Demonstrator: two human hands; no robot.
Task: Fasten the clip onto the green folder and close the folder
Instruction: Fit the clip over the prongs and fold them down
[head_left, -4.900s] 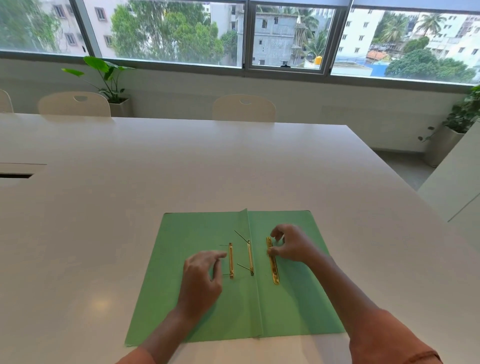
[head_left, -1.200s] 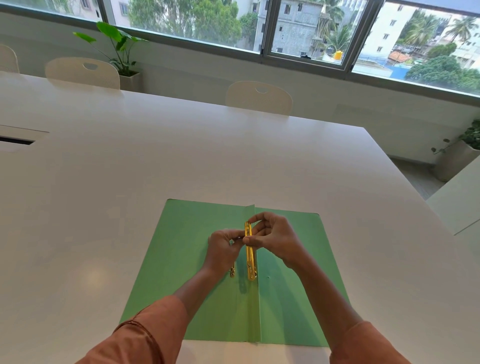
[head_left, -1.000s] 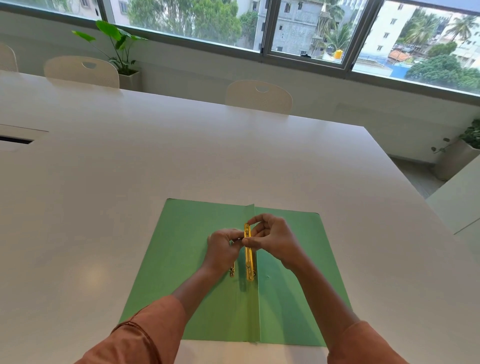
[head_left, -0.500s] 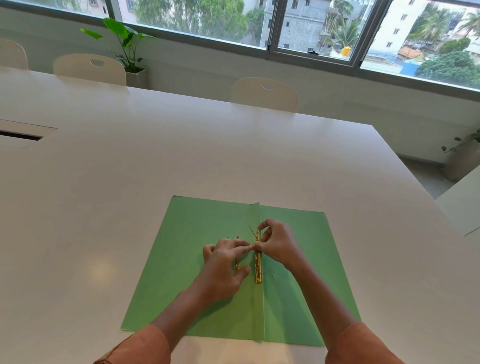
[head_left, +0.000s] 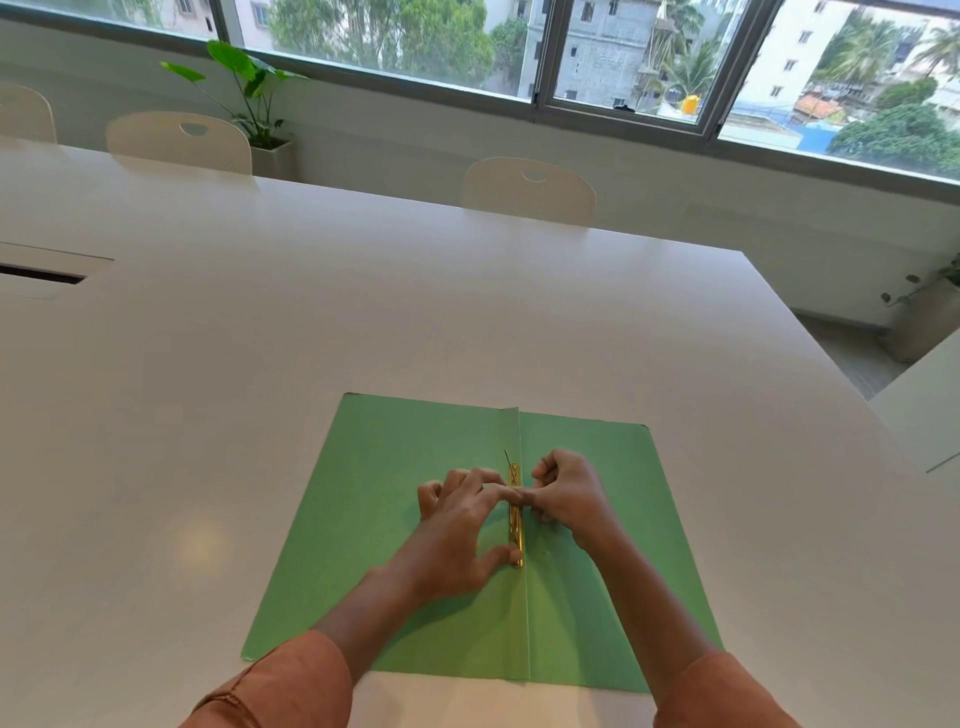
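Left hand (head_left: 457, 530) spread, pressing clip (head_left: 515, 519); right hand (head_left: 563, 493) curled, grip unclear; folder (head_left: 395, 519) open.

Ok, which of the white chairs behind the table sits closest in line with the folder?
The lone chair at the far edge, almost straight beyond the green folder. The other two stand far off to the left, by the potted plant.

Just one cam, head-mounted wide-angle, looking forward and down across the white table (head_left: 467, 312) toward the windows (head_left: 623, 57). Hands sit close at the bottom; no second view.
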